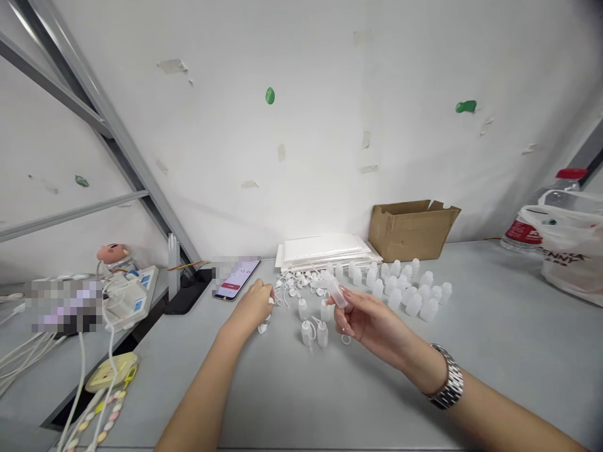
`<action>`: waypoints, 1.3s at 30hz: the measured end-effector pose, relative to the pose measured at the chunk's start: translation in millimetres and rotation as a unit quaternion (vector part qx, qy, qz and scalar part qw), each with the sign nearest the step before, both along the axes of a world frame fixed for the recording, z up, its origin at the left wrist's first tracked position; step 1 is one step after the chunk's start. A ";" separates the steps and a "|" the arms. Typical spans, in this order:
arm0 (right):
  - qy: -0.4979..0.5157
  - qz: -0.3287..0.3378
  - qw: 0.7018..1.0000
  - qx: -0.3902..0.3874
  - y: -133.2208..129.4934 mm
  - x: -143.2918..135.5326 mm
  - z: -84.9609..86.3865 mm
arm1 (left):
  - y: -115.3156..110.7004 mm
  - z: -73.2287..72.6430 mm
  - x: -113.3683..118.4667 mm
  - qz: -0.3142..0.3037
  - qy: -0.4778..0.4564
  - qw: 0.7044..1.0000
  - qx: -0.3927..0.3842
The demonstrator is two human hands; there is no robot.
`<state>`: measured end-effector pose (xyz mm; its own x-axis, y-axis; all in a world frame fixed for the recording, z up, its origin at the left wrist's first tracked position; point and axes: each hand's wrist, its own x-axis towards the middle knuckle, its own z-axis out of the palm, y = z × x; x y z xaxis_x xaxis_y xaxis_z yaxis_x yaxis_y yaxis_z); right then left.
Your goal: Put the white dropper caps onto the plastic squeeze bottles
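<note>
My right hand (370, 323) grips a small translucent plastic bottle (336, 291) between thumb and fingers, tilted above the table. My left hand (254, 304) is closed, with a small white cap (271, 301) showing at its fingertips; part of it is hidden. Just below that hand lies another white cap (262, 328). Several small bottles fitted with caps and strap loops stand between my hands, one of them a capped bottle (322, 334) near the front. Behind them is a pile of loose white caps with straps (293, 282).
Several uncapped bottles (413, 304) stand at the right. A stack of white flat packs (325, 248) and a cardboard box (409, 232) are against the wall. A phone (238, 278) lies left; a plastic bag (575, 245) and large bottle (521, 235) stand far right.
</note>
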<state>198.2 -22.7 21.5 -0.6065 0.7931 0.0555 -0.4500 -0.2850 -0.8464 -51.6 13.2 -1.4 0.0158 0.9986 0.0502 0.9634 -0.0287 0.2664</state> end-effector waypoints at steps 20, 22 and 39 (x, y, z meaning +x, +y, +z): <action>-0.017 0.017 0.999 0.044 -3.8 -0.2 3.4 | -10.8 28.7 21.1 0.013 -0.298 0.934 0.195; -0.024 0.036 0.997 0.062 -5.8 -0.5 4.4 | -11.8 30.0 23.2 0.030 -0.355 0.910 0.214; -0.033 0.042 0.996 0.068 -6.3 -1.8 3.6 | -14.3 34.0 38.4 0.035 -0.603 0.786 0.132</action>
